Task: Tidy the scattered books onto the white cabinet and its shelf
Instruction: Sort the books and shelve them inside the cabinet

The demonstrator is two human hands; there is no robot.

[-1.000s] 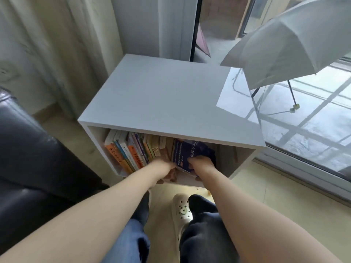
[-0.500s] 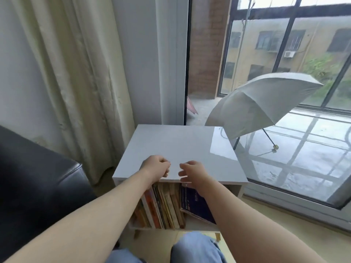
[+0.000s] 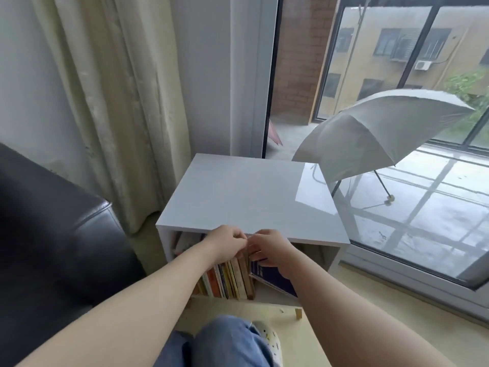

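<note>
The white cabinet (image 3: 246, 194) stands by the window, its top bare. In its shelf a row of upright books (image 3: 227, 279) with orange, yellow and brown spines fills the left part. A dark blue book (image 3: 274, 279) leans against them on the right. My left hand (image 3: 227, 241) is curled over the tops of the upright books, just under the cabinet's front edge; whether it grips one is hidden. My right hand (image 3: 272, 250) lies beside it, fingers closed over the top edge of the dark blue book. The fingertips of both hands nearly touch.
A black leather sofa (image 3: 53, 234) stands close on the left, a pale curtain (image 3: 119, 115) behind it. Outside the glass on the right lies an open grey umbrella (image 3: 378, 128). My knee (image 3: 225, 340) and a white shoe are below the shelf on the light floor.
My head has lifted from the low view of the shelf. Both hands came out, hovered over the cabinet's front edge, and now sit lower on the tops of the books.
</note>
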